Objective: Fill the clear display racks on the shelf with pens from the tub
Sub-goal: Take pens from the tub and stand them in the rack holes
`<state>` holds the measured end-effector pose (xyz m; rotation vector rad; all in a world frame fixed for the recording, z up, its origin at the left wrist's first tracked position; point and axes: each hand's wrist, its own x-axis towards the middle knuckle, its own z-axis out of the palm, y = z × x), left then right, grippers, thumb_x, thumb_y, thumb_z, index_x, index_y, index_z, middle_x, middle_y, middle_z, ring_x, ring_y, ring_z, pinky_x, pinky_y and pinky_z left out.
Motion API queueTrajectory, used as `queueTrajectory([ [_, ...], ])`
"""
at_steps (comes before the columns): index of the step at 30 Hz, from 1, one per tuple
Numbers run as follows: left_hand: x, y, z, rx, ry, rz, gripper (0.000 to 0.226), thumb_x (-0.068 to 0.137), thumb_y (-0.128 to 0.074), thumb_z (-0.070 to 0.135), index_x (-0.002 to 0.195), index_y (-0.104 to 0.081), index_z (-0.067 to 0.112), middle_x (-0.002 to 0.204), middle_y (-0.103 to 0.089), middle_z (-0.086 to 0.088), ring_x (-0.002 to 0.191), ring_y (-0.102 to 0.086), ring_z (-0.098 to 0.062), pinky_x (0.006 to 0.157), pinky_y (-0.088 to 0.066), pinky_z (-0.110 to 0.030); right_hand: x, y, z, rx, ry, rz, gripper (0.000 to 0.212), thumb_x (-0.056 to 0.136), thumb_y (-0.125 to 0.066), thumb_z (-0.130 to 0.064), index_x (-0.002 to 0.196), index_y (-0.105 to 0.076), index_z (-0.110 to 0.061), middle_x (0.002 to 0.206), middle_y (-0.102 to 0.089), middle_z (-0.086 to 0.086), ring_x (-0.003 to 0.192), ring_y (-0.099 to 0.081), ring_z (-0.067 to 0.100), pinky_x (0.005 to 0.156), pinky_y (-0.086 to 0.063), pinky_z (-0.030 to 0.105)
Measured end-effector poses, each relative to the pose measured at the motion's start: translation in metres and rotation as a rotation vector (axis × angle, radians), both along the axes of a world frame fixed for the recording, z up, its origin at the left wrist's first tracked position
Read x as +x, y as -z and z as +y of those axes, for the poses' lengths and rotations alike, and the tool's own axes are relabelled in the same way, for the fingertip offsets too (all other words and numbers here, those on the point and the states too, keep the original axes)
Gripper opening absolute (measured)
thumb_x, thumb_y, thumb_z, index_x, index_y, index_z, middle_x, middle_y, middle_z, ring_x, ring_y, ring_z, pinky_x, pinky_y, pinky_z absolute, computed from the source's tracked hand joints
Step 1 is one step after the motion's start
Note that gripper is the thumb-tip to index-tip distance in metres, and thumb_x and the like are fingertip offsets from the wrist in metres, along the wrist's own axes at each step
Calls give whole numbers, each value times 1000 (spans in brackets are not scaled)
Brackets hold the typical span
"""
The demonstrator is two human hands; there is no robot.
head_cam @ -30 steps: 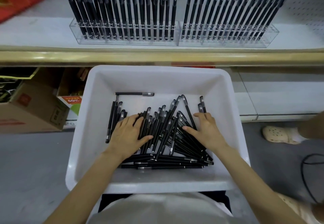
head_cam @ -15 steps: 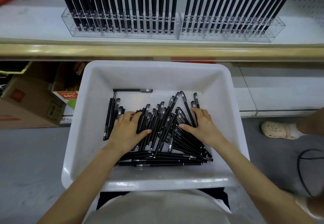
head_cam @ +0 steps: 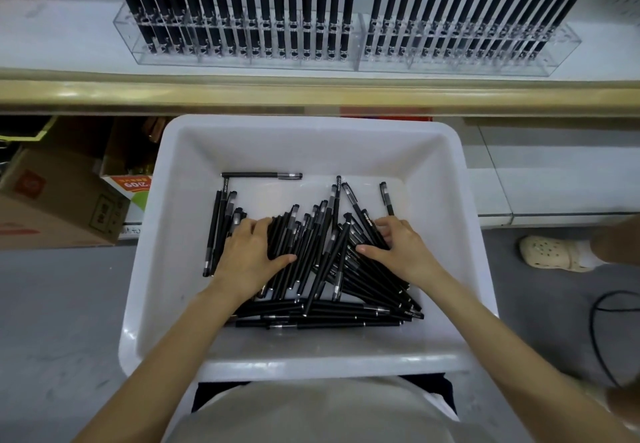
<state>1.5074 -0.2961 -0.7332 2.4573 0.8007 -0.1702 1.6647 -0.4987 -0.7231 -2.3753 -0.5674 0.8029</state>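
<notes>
Pens [head_cam: 311, 259] lie in a loose heap, too many to count. One shelf [head_cam: 62, 40] spans 12 o'clock; one white tub [head_cam: 311, 144] at 6 o'clock holds the heap. Two clear racks [head_cam: 242, 61] on the shelf stand packed. Left hand [head_cam: 249, 252] and right hand [head_cam: 398, 248] rest, fingers spread, on the heap, gripping nothing.

Black pens [head_cam: 311, 259], white tub [head_cam: 311, 141]
</notes>
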Motion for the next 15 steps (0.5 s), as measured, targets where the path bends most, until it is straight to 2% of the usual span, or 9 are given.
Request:
queueTrajectory([
  [4, 2, 0, -1, -164, -29, 1, 71, 79, -71, 47, 135, -44, 14, 126, -54, -5, 116, -53, -21, 101, -44, -38, 1, 2, 1, -1, 18, 48, 54, 82, -72, -37, 124, -52, -9, 115, -57, 5, 97, -52, 11, 82, -39, 19],
  [9, 2, 1, -2, -159, -25, -42, 53, 81, -71, 42, 122, -54, 13, 112, -58, -1, 98, -54, -12, 92, -47, -32, 1, 6, 1, -18, 10, 13, 43, 86, -68, -38, 115, -54, -8, 112, -55, 5, 94, -52, 11, 79, -37, 18],
  [15, 2, 5, 1, -184, -41, -100, 35, 83, -72, 31, 108, -57, 13, 95, -55, 4, 90, -55, -13, 85, -49, -29, 3, 5, 1, -17, 14, 10, 26, 89, -66, -30, 100, -56, -9, 98, -57, 1, 89, -53, 12, 72, -37, 19],
])
